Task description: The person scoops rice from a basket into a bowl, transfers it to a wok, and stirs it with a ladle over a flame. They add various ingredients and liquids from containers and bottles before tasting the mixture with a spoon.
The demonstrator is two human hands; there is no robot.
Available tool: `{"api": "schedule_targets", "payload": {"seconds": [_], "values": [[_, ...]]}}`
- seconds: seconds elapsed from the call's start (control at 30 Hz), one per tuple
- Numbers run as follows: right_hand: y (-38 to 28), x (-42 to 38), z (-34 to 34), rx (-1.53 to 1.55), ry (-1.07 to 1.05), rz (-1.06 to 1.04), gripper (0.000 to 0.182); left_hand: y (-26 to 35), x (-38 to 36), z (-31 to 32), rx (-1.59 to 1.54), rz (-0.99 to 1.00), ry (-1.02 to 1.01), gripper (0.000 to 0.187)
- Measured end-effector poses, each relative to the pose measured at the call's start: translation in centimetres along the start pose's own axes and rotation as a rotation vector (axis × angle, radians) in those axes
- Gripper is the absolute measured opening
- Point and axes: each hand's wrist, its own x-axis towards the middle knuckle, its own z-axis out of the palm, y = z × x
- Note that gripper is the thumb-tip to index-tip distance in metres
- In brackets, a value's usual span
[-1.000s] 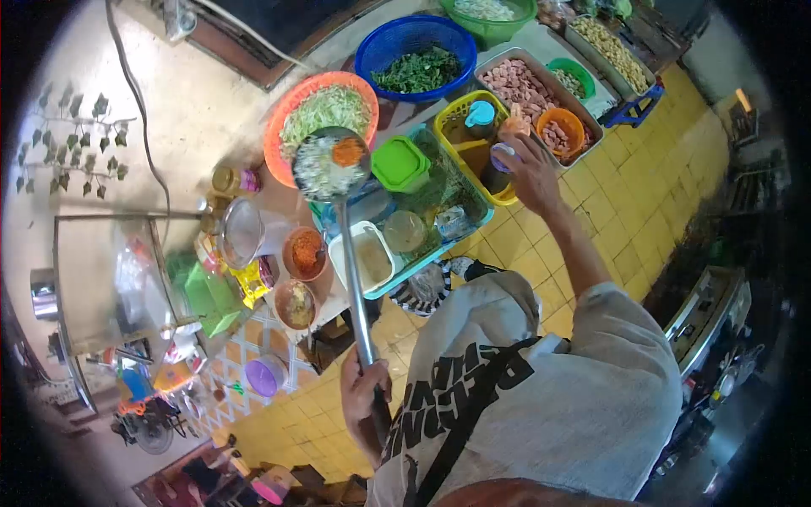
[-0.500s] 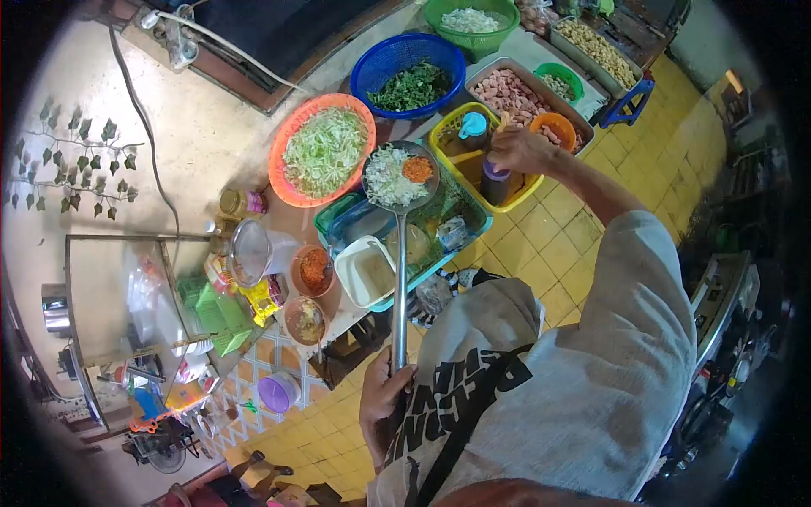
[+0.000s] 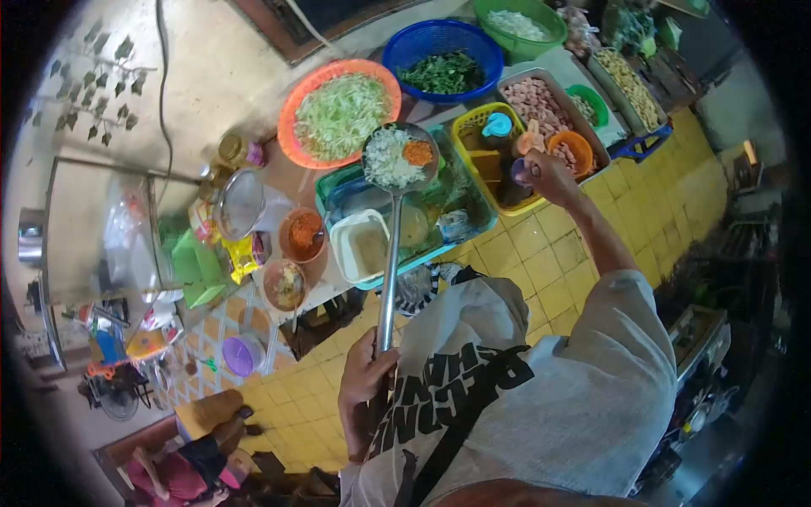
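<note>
A long-handled metal ladle [image 3: 390, 279] is gripped by its handle in my left hand [image 3: 365, 372]. Its wide bowl holds white shredded vegetable [image 3: 389, 160] and a small heap of orange-red paste [image 3: 417, 153]. My right hand [image 3: 547, 176] reaches into the yellow basket [image 3: 466, 133], its fingers closed at the purple top of a dark bottle [image 3: 517, 173]. Beside that bottle stands another with a light blue cap [image 3: 497, 127]. Just beyond my right hand are an orange bowl [image 3: 581, 144] and a tray of chopped pinkish meat [image 3: 534, 95].
Shredded cabbage fills an orange basket [image 3: 291, 127]; leafy greens lie in a blue basket [image 3: 393, 55]. Nearer are a teal bin [image 3: 486, 207], a white tub [image 3: 340, 245] and two paste bowls [image 3: 291, 245] [image 3: 272, 296]. A person [image 3: 182, 469] is at the lower left.
My right hand has shifted from above the purple-topped bottle down to its top. My left hand still holds the filled ladle. The view has turned, and a person now shows at lower left.
</note>
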Motion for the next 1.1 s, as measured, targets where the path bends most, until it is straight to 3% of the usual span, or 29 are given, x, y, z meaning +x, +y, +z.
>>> {"api": "schedule_targets", "payload": {"seconds": [0.07,0.27,0.3,0.4,0.47,0.53,0.6,0.73,0.83,0.87,0.93,0.97,1.0,1.07,1.1], "values": [[-2.1,0.1,-2.2,-0.164,0.236,-0.478,0.020,-0.6,-0.2,-0.1,0.000,-0.005,0.030,0.020],[2.4,5.0,-5.1,-0.488,0.128,-0.752,0.017,-2.7,0.0,-0.8,0.107,0.051,0.019,0.029],[2.9,5.6,-5.2,-0.483,0.009,-0.721,0.017,-0.5,-0.5,-0.3,0.086,-0.058,0.016,0.030],[3.2,6.7,-4.1,-0.450,-0.163,-0.707,0.017,-0.5,-0.7,-0.1,0.070,-0.023,0.030,0.029],[4.6,6.6,-1.9,-0.236,-0.023,-0.552,0.018,-0.7,-0.7,0.0,0.074,-0.040,0.052,0.028],[6.1,6.9,-0.8,-0.101,-0.026,-0.524,0.020,-1.2,-0.4,0.0,0.186,0.032,0.049,0.026],[7.3,6.9,-0.4,-0.089,0.071,-0.145,0.025,-0.3,-0.6,0.3,0.180,-0.008,0.054,0.025],[4.5,5.8,-1.0,-0.057,0.129,-0.180,0.030,1.2,-0.6,0.7,0.251,-0.022,0.079,0.022],[2.1,3.1,-1.4,-0.211,0.531,-0.360,0.035,0.2,-0.7,0.7,0.263,-0.027,0.093,0.018],[2.7,1.8,-1.4,-0.219,0.544,-0.350,0.035,0.2,-0.4,0.6,0.257,-0.040,0.115,0.017],[5.1,-0.1,-0.2,-0.325,0.344,-0.083,0.031,1.4,-0.1,0.7,0.237,-0.102,0.100,0.016],[6.1,-0.4,0.5,-0.320,0.460,-0.247,0.026,0.2,0.2,0.3,0.217,-0.084,0.066,0.016],[6.6,-0.4,0.9,-0.323,0.466,-0.240,0.026,-0.2,0.5,0.1,0.196,-0.070,0.033,0.017],[7.7,-0.2,1.5,-0.326,0.646,-0.063,0.023,0.1,0.9,0.0,0.169,-0.057,0.004,0.017],[6.8,-0.1,0.9,-0.324,0.609,0.079,0.020,0.2,1.2,0.0,0.167,-0.042,-0.002,0.021]]}}
